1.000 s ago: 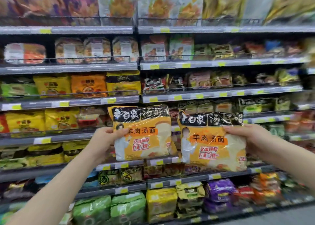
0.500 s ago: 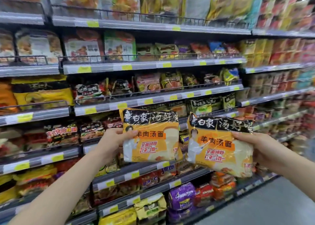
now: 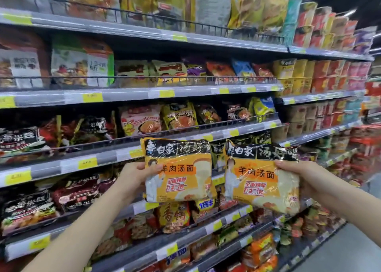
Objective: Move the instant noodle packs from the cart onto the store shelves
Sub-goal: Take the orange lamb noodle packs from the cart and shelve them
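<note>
Noodle packs labelled 羊肉汤面, left hand (image 3: 135,178) grips one (image 3: 178,169), right hand (image 3: 299,179) another (image 3: 261,177)

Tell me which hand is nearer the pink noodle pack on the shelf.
Left. The left hand is just below the pink noodle pack; the right hand is far to its right.

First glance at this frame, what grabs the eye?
Two matching orange-and-black noodle packs held up side by side at centre: the left pack gripped by the left hand, the right pack by the right hand, both in front of the shelves, not yet placed. Behind them, grey shelves with yellow price tags run crammed with colourful packs, receding down the aisle to the right.
</note>
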A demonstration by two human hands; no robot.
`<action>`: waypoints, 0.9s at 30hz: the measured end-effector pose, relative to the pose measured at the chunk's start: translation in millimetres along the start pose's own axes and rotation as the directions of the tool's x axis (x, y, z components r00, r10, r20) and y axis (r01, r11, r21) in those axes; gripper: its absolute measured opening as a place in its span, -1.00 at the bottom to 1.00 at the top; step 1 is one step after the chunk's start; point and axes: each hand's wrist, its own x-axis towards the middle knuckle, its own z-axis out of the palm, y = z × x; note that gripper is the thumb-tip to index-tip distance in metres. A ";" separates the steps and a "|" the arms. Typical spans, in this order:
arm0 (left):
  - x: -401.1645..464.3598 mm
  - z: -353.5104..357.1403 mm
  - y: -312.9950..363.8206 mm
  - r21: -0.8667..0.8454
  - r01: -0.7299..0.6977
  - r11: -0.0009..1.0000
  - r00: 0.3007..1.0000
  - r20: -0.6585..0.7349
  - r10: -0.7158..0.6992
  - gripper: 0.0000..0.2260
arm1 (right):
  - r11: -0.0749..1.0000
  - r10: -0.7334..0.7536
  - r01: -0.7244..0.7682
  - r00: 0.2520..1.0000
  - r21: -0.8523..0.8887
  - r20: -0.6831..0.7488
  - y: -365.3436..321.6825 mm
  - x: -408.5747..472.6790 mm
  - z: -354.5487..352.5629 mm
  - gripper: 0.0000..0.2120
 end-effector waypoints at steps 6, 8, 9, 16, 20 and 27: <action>67.9 20.8 -18.8 0.028 0.016 0.999 1.000 -0.009 -0.015 -0.72 | 1.000 0.021 -0.021 1.000 0.022 -0.001 8.0 79.7 -21.8 -0.58; 83.9 29.5 -25.8 0.046 0.017 0.999 0.999 -0.033 -0.016 -0.78 | 0.999 0.026 -0.026 1.000 0.026 0.015 11.3 110.1 -26.7 -0.49; 90.2 33.5 -28.8 0.049 0.016 0.999 0.999 -0.044 -0.014 -0.80 | 0.999 0.024 -0.024 0.999 0.026 0.021 12.6 125.7 -28.1 -0.51; 128.5 42.7 -51.5 0.062 0.030 0.998 0.986 -0.165 -0.020 -0.77 | 0.999 0.044 -0.040 0.985 -0.027 0.167 25.1 228.6 -25.2 -0.63; 139.9 42.2 -66.3 0.072 0.050 0.996 0.964 -0.264 -0.029 -0.80 | 0.995 0.055 -0.035 0.970 -0.088 0.237 32.7 273.7 -14.8 -0.71; 140.4 34.5 -86.2 0.075 0.143 0.987 0.932 -0.346 -0.109 -0.59 | 0.984 0.116 -0.060 0.928 -0.166 0.355 53.5 319.8 15.1 -0.69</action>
